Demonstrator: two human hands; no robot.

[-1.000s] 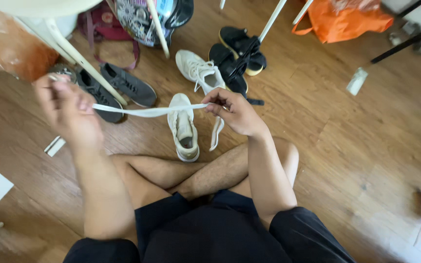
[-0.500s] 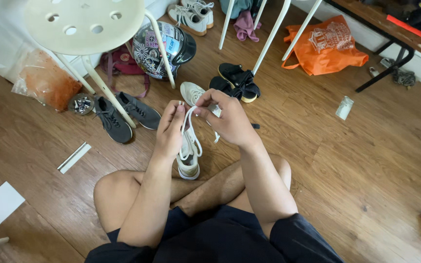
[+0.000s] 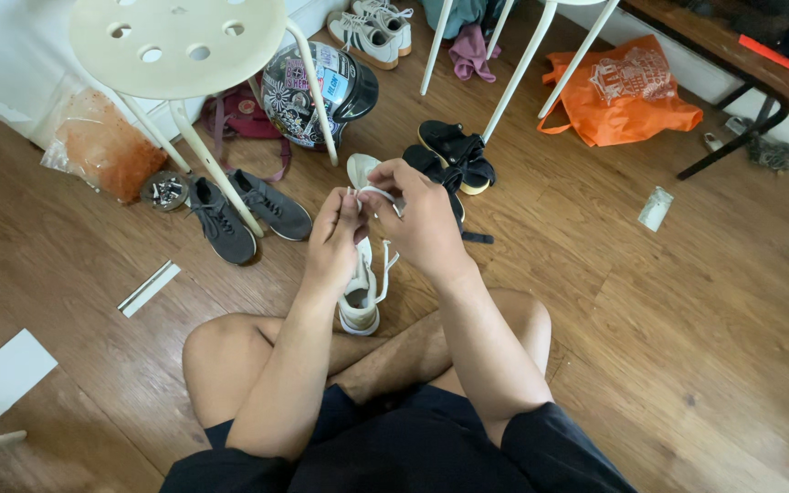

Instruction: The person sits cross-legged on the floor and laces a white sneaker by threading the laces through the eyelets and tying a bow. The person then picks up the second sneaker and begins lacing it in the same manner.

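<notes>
**Q:** Pinching what, exactly, and with which hand?

**A:** Both. The left hand [image 3: 338, 239] and the right hand [image 3: 413, 215] meet above the floor, fingers closed together on a flat white shoelace [image 3: 372, 192]. A short loop of it arches between the two sets of fingertips. Whether a knot is already formed inside the grip cannot be told; the fingers cover that spot.

**Q:** Where is the shoe that the lace belongs to?

**A:** The white low-top sneaker with a tan sole edge [image 3: 361, 297] lies on the wooden plank floor [image 3: 650, 329], directly below the hands and just beyond the crossed bare legs [image 3: 394, 351]. A free length of lace hangs down beside its opening.

**Q:** How far along does the lacing appear?

**A:** Judging by the lace being gathered above the shoe, the threading looks largely done and the tying seems under way. The bow, if any, is not visible as finished. A second white sneaker [image 3: 361, 169] rests further out, partly behind the hands.

**Q:** And beyond that?

**A:** A pair of grey sneakers [image 3: 244, 212], black sandals [image 3: 454, 151], a sticker-covered helmet [image 3: 317, 91], a cream round stool [image 3: 180, 41] and an orange bag [image 3: 627, 91].
</notes>
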